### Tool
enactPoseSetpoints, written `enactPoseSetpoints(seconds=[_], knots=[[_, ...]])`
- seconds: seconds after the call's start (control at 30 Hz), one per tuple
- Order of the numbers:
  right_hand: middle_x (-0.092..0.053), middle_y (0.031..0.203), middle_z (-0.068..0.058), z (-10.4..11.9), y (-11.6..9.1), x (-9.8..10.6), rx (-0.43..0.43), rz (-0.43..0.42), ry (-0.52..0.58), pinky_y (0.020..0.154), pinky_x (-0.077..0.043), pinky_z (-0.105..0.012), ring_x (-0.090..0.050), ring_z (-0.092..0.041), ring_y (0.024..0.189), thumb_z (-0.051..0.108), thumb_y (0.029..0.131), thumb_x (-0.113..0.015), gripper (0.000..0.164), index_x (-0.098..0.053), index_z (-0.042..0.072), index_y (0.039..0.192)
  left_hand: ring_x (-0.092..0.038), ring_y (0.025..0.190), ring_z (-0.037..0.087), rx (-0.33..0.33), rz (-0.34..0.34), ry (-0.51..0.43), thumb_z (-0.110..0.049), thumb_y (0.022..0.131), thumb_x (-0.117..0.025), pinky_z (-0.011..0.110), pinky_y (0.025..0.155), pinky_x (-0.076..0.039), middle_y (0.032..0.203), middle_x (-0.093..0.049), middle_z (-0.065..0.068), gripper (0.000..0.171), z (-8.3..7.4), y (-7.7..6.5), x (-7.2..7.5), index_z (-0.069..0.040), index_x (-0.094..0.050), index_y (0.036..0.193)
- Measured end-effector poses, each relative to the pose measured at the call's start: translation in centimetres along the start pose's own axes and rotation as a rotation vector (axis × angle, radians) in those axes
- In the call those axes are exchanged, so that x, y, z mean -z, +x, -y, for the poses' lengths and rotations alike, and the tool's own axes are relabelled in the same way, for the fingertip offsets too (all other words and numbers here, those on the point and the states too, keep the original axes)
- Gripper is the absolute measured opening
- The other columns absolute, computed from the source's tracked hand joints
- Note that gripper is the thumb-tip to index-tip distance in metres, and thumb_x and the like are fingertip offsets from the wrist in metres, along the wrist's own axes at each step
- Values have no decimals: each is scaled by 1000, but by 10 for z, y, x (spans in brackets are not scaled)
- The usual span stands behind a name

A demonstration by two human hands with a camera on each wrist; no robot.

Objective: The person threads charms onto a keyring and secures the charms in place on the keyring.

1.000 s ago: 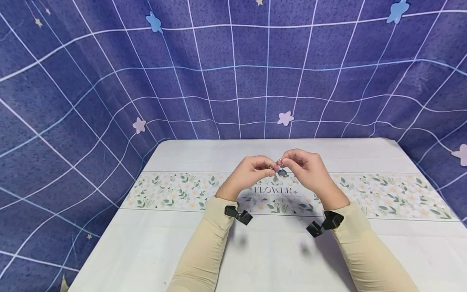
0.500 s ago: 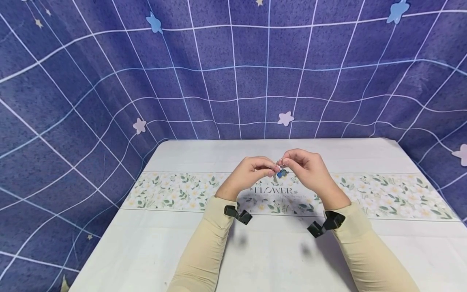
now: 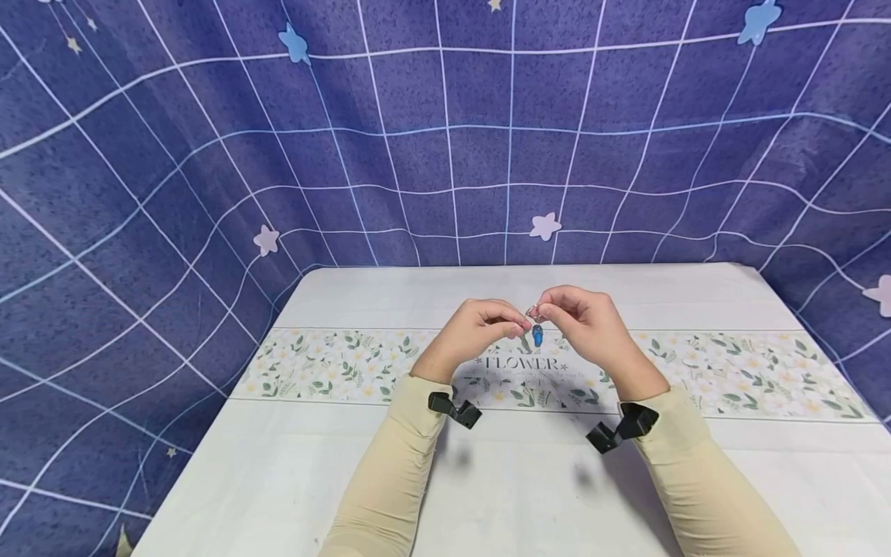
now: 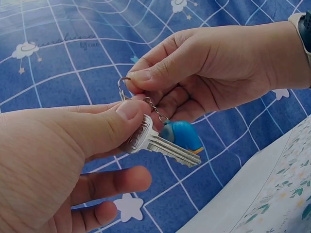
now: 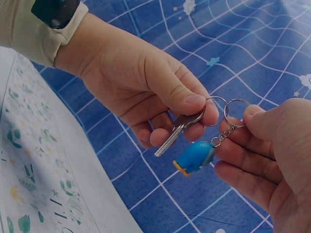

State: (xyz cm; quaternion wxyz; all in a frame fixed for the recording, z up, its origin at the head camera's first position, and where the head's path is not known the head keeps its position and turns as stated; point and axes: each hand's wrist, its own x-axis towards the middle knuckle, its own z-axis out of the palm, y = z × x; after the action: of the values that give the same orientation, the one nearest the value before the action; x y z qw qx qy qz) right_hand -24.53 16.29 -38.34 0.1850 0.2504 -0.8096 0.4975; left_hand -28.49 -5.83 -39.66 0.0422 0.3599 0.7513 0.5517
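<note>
Both hands are raised close together over the table in the head view. My left hand pinches a silver key by its head between thumb and fingers, the toothed blade pointing away from the grip. A thin metal ring runs from the key's head. Linked with it is a second key ring, which my right hand pinches between thumb and forefinger. From that ring a short chain carries a blue figure charm with an orange edge, hanging beside the key below the fingers.
A white table lies beneath, crossed by a floral band with the word FLOWER. Behind and to the left hangs a blue curtain with a grid and stars. Each cuff bears a black wrist camera.
The charm has swung and turned from a dark side to its blue side, and now hangs lower. My left fingers have shifted slightly at the key; both hands otherwise stay in place.
</note>
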Motion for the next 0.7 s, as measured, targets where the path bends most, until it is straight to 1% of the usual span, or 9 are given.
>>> enactPoseSetpoints(seconds=[0.13, 0.3, 0.53, 0.7], knots=[[-72, 83, -4, 0, 0, 0, 10, -1, -12, 49, -37, -25, -42, -10, 53, 8, 99, -65, 8, -73, 7, 97, -69, 87, 13, 1, 1, 22, -10, 97, -69, 30, 82, -56, 97, -75, 5, 12, 0, 0, 0, -5, -78, 102], [-73, 86, -6, 1, 0, -1, 25, -1, -22, 51, -39, -24, -46, -9, 55, 5, 98, -65, 7, -73, 6, 97, -65, 82, 12, -7, 5, 50, -10, 97, -68, 28, 77, -54, 94, -73, 4, 10, -1, 1, 1, -6, -77, 100], [-74, 88, -6, -1, 0, -2, 36, 10, -17, 56, -44, -23, -59, -6, 65, 5, 98, -65, 7, -73, 5, 98, -62, 81, 11, -21, -3, 74, -9, 96, -69, 26, 75, -52, 98, -72, 2, 8, -1, 0, 1, -6, -77, 99], [-74, 88, -6, -1, 0, -3, 32, 16, -4, 57, -44, -22, -58, -9, 65, 5, 97, -66, 7, -73, 5, 97, -61, 81, 10, -23, -7, 86, -7, 95, -69, 25, 74, -50, 97, -71, 2, 7, 0, 0, 1, -6, -76, 96]])
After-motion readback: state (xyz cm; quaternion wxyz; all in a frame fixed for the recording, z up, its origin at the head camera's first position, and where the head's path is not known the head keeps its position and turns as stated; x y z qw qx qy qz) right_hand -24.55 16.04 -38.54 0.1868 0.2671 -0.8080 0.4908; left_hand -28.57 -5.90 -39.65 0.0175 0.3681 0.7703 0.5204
